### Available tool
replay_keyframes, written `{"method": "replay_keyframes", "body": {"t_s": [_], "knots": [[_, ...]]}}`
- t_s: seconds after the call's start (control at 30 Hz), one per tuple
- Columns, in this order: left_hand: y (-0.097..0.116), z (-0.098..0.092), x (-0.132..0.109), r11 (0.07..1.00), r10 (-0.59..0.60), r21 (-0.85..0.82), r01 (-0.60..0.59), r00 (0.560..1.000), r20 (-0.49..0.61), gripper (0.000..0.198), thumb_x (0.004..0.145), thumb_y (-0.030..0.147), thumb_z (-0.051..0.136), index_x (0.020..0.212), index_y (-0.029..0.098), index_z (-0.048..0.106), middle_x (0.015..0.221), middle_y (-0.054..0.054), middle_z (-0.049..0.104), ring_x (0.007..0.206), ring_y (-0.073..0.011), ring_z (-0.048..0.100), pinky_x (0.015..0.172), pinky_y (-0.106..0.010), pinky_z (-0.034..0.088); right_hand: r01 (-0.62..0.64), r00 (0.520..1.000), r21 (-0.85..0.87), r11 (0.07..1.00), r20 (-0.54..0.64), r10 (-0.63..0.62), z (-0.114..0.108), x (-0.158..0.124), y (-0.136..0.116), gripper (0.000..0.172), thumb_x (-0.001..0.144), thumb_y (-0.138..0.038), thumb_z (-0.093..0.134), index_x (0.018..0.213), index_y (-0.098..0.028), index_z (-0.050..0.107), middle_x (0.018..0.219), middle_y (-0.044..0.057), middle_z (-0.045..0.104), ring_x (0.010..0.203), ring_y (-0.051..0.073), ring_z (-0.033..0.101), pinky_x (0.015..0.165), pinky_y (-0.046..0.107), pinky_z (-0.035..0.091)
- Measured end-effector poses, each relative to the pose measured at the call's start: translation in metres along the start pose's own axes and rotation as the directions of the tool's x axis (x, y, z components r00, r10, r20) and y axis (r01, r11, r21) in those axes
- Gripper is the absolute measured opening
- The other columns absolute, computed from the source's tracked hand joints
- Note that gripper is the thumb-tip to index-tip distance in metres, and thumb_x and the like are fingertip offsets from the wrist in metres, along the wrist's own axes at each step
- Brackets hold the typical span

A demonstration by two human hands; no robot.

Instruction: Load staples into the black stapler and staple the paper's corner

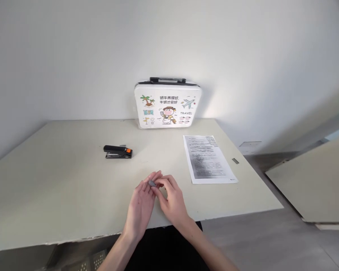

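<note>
Both my hands meet above the near middle of the cream table (pixel 59 180). My left hand (pixel 141 205) is held palm inward with fingers stretched out. My right hand (pixel 172 199) pinches a small grey object (pixel 152 183), likely a strip of staples, against the left fingertips. A black stapler with an orange tab (pixel 118 151) lies to the far left of my hands. A printed sheet of paper (pixel 207 158) lies to the right.
A white case with cartoon travel pictures and a black handle (pixel 167 101) stands against the wall at the back of the table. A small grey piece (pixel 235 160) lies near the table's right edge. Another tabletop (pixel 316 180) stands at right across a floor gap.
</note>
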State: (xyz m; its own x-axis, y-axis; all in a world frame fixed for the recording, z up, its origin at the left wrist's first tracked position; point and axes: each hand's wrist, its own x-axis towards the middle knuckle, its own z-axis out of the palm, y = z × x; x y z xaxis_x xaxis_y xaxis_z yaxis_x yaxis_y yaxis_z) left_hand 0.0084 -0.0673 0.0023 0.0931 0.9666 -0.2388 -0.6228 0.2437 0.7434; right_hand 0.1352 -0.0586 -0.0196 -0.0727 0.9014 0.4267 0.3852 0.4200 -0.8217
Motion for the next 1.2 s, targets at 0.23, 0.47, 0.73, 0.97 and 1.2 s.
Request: {"method": "replay_keyframes", "body": {"t_s": [0.23, 0.47, 0.73, 0.97, 1.2], "knots": [[0.016, -0.031, 0.007, 0.765, 0.136, 0.636, -0.105, 0.991, 0.000, 0.045, 0.098, 0.058, 0.063, 0.122, 0.022, 0.073, 0.138, -0.012, 0.070, 0.130, -0.0341, 0.064, 0.118, -0.050, 0.044, -0.277, 0.941, -0.296, 0.914, -0.274, 0.197, -0.143, -0.006, 0.077, 0.042, 0.103, -0.059, 0.052, 0.113, -0.021, 0.068, 0.109, 0.012, 0.077, 0.083, 0.023, 0.070, 0.074, 0.037, 0.056], [0.041, -0.077, 0.016, 0.390, 0.252, 0.899, -0.199, 0.962, 0.103, 0.047, 0.097, 0.064, 0.058, 0.112, 0.022, 0.072, 0.107, -0.008, 0.076, 0.096, -0.0262, 0.073, 0.093, -0.039, 0.060, -0.526, 0.846, -0.625, 0.577, -0.456, 0.277, -0.261, -0.006, 0.164, 0.046, 0.101, -0.058, 0.045, 0.104, -0.020, 0.070, 0.107, 0.014, 0.073, 0.087, 0.027, 0.066, 0.071, 0.037, 0.047], [0.034, -0.075, 0.013, 0.371, 0.281, 0.909, -0.189, 0.956, 0.084, 0.045, 0.097, 0.063, 0.059, 0.108, 0.022, 0.073, 0.100, -0.007, 0.076, 0.094, -0.0243, 0.073, 0.090, -0.035, 0.061, -0.543, 0.792, -0.522, 0.657, -0.579, 0.194, -0.239, -0.010, 0.161, 0.047, 0.098, -0.059, 0.050, 0.113, -0.018, 0.067, 0.115, 0.017, 0.067, 0.089, 0.027, 0.065, 0.079, 0.041, 0.050], [0.036, -0.071, 0.016, 0.352, 0.302, 0.917, -0.187, 0.950, 0.078, 0.046, 0.096, 0.064, 0.060, 0.103, 0.021, 0.074, 0.093, -0.007, 0.076, 0.089, -0.0239, 0.073, 0.086, -0.034, 0.062, -0.373, 0.926, -0.081, 0.924, -0.084, 0.367, -0.156, -0.023, 0.089, 0.040, 0.102, -0.058, 0.053, 0.093, -0.023, 0.068, 0.082, 0.005, 0.072, 0.073, 0.020, 0.064, 0.066, 0.030, 0.050], [0.032, -0.075, 0.017, 0.371, 0.291, 0.910, -0.184, 0.954, 0.074, 0.044, 0.097, 0.062, 0.059, 0.106, 0.021, 0.073, 0.096, -0.007, 0.076, 0.091, -0.0236, 0.072, 0.087, -0.035, 0.062, -0.438, 0.898, -0.044, 0.898, 0.030, 0.439, -0.138, -0.022, 0.078, 0.036, 0.102, -0.054, 0.056, 0.087, -0.024, 0.067, 0.074, 0.001, 0.068, 0.066, 0.018, 0.058, 0.062, 0.029, 0.046]]}}
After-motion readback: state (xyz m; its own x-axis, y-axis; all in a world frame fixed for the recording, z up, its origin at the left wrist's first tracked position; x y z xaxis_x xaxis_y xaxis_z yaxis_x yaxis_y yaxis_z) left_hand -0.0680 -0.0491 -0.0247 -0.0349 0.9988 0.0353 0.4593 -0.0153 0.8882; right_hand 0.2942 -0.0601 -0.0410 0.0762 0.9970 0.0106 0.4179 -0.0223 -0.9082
